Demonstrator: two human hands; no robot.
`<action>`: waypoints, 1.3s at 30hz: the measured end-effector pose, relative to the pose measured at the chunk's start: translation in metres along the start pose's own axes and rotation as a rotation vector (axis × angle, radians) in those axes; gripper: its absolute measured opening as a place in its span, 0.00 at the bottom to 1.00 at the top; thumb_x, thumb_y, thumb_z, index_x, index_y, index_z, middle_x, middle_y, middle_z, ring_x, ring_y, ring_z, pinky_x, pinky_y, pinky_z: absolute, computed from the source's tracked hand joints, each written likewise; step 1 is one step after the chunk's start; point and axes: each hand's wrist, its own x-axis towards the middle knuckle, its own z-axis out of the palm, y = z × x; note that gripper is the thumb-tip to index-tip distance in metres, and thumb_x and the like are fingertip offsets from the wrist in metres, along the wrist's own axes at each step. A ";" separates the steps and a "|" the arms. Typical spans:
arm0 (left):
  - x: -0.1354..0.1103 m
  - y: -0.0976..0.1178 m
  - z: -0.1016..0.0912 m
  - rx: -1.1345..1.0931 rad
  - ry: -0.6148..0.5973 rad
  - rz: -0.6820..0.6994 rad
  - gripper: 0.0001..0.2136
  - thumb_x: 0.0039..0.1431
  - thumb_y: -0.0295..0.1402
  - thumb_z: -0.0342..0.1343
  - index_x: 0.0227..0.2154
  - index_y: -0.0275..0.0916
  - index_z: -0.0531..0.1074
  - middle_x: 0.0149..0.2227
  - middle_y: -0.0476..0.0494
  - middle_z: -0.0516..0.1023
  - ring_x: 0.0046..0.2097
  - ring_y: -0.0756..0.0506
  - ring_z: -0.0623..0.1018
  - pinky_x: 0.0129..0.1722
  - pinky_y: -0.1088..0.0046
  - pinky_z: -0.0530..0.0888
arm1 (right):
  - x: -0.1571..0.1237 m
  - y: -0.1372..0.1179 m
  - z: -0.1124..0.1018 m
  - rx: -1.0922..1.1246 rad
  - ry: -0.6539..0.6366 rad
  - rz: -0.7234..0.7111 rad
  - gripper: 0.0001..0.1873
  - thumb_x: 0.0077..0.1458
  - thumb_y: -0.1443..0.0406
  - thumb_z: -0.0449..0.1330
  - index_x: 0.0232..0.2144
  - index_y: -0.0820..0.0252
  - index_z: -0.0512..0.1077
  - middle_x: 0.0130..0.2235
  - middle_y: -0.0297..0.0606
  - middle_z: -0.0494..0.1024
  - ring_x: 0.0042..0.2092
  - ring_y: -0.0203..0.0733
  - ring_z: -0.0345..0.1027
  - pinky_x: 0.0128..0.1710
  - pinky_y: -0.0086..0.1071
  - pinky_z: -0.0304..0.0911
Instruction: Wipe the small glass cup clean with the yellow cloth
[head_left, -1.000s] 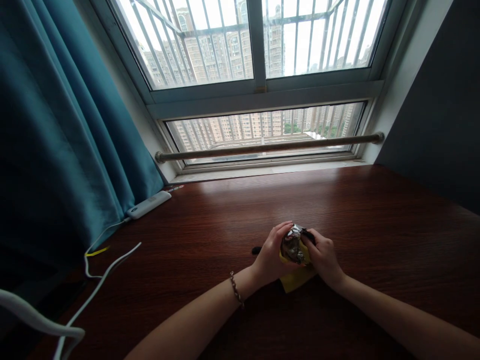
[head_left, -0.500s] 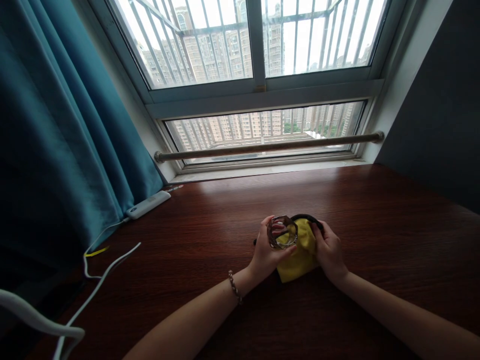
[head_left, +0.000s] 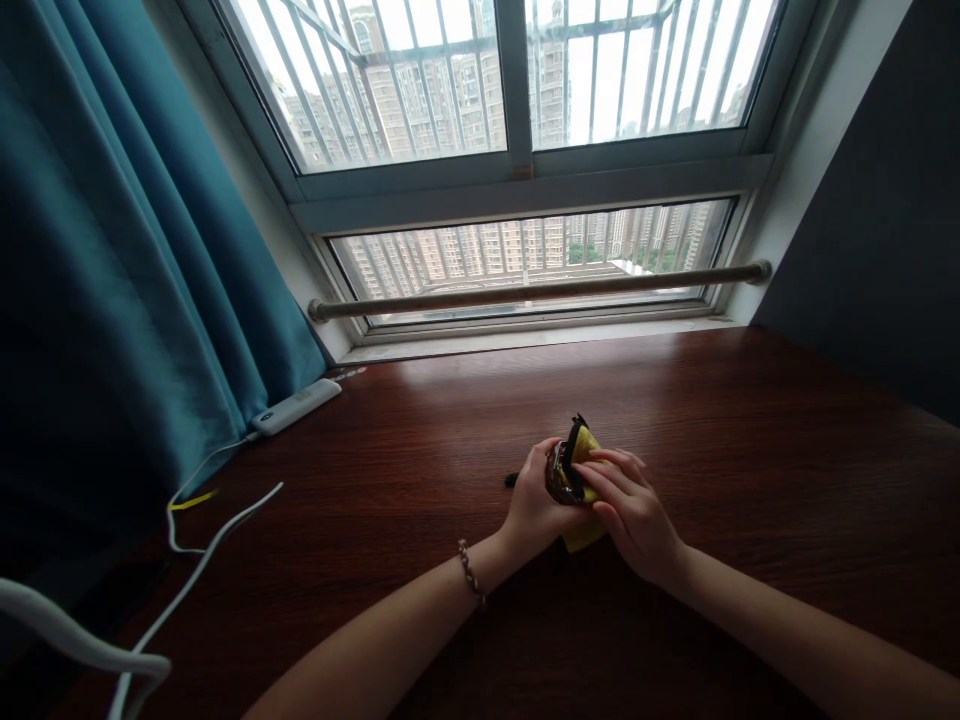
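Glass (head_left: 554, 484) met yellow cloth (head_left: 586, 440)

The left hand's (head_left: 534, 505) fingers curled around the glass; the right hand's (head_left: 637, 512) lay close together on the cloth, any pinch unclear; both things were over the wooden tabletop (head_left: 420, 440), well short of its far edge; a white corded device (head_left: 298, 407) lay near the far left corner.

The red-brown table (head_left: 420, 420) carried a white box (head_left: 296, 408). Just past the box's far end lay a small patterned piece (head_left: 351, 374); from its near end ran a thin wire (head_left: 214, 457). Nearer the viewer than the box were a yellow strip (head_left: 193, 501) and a thicker cord (head_left: 238, 518); well to its right, a partly hidden black thing (head_left: 511, 480).
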 end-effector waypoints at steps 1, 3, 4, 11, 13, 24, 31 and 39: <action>0.000 0.001 0.000 0.011 0.002 0.006 0.37 0.37 0.33 0.69 0.51 0.37 0.57 0.47 0.39 0.68 0.47 0.41 0.71 0.49 0.63 0.68 | 0.001 0.000 0.000 -0.006 -0.024 0.003 0.20 0.68 0.60 0.39 0.55 0.62 0.60 0.51 0.43 0.68 0.56 0.54 0.51 0.55 0.52 0.44; 0.000 0.002 -0.001 0.036 -0.006 0.030 0.36 0.37 0.35 0.68 0.50 0.37 0.58 0.47 0.39 0.68 0.47 0.41 0.71 0.49 0.63 0.67 | 0.002 -0.002 0.001 -0.003 -0.087 0.013 0.24 0.68 0.57 0.37 0.56 0.63 0.59 0.53 0.42 0.67 0.59 0.54 0.46 0.57 0.52 0.40; -0.001 0.003 -0.001 0.050 -0.010 0.048 0.36 0.37 0.35 0.69 0.50 0.37 0.58 0.47 0.39 0.68 0.47 0.41 0.71 0.49 0.63 0.68 | 0.003 -0.003 0.002 -0.003 -0.122 0.019 0.26 0.68 0.55 0.36 0.57 0.64 0.58 0.54 0.42 0.66 0.60 0.54 0.44 0.58 0.52 0.39; -0.001 0.007 -0.001 0.122 0.051 0.149 0.35 0.37 0.37 0.68 0.49 0.37 0.59 0.45 0.40 0.67 0.46 0.41 0.70 0.47 0.63 0.68 | 0.004 -0.011 0.001 -0.168 -0.147 0.052 0.26 0.65 0.52 0.46 0.52 0.67 0.65 0.49 0.45 0.71 0.58 0.58 0.48 0.58 0.54 0.33; -0.001 0.007 -0.001 0.148 0.066 0.160 0.36 0.37 0.40 0.68 0.49 0.38 0.59 0.45 0.40 0.66 0.46 0.41 0.70 0.47 0.63 0.68 | 0.006 -0.009 -0.001 -0.135 -0.141 0.050 0.22 0.65 0.54 0.48 0.47 0.66 0.69 0.43 0.45 0.74 0.54 0.58 0.53 0.57 0.54 0.39; -0.002 0.003 -0.001 0.214 0.106 0.096 0.37 0.37 0.37 0.68 0.51 0.40 0.57 0.46 0.40 0.64 0.43 0.42 0.70 0.42 0.64 0.71 | 0.006 -0.001 0.005 0.605 -0.064 0.250 0.18 0.67 0.61 0.44 0.40 0.59 0.73 0.43 0.40 0.72 0.49 0.48 0.62 0.52 0.40 0.55; -0.001 0.001 0.002 0.166 0.068 0.183 0.35 0.39 0.36 0.67 0.51 0.39 0.57 0.46 0.40 0.63 0.46 0.42 0.68 0.46 0.63 0.68 | -0.002 -0.005 0.010 0.184 -0.096 0.146 0.18 0.67 0.62 0.44 0.50 0.64 0.67 0.49 0.44 0.70 0.55 0.51 0.55 0.58 0.49 0.45; -0.001 0.003 -0.002 0.135 0.049 0.188 0.35 0.38 0.34 0.67 0.51 0.40 0.58 0.45 0.41 0.63 0.45 0.42 0.68 0.45 0.63 0.69 | 0.000 -0.005 0.010 0.457 -0.077 0.180 0.21 0.64 0.54 0.48 0.52 0.59 0.67 0.54 0.44 0.66 0.58 0.54 0.51 0.59 0.51 0.43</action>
